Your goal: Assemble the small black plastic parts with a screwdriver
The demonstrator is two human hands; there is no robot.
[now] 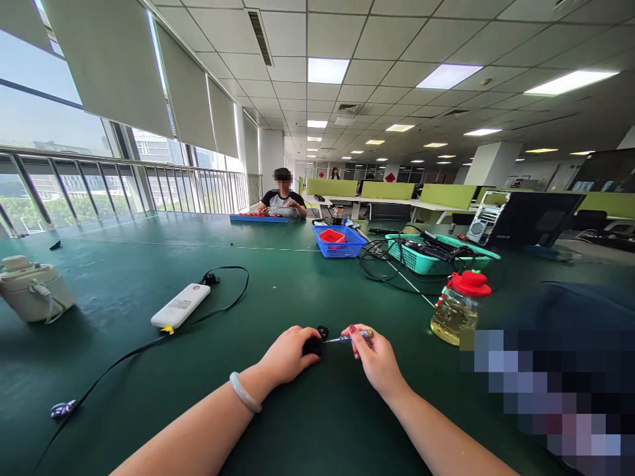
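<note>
My left hand point(290, 355), with a pale bangle point(244, 393) at the wrist, is closed around a small black object point(312, 346) resting on the green table point(297, 423). Its kind I cannot make out, since the fingers cover much of it. A small round black piece point(323, 332) sits just beyond, at its far side. Between thumb and fingers, my right hand point(374, 357) grips a small screwdriver point(342, 339) with a clear handle. The screwdriver lies nearly level, its thin shaft pointing left at the black object. Whether the tip touches it I cannot tell.
A white power bank point(181, 305) with a black cable lies to the left, near a beige jug point(34, 289). Right stands a red-lidded bottle point(459, 311). Behind are a blue basket point(340, 246), a green cable-filled basket point(421, 263) and a seated person point(282, 198).
</note>
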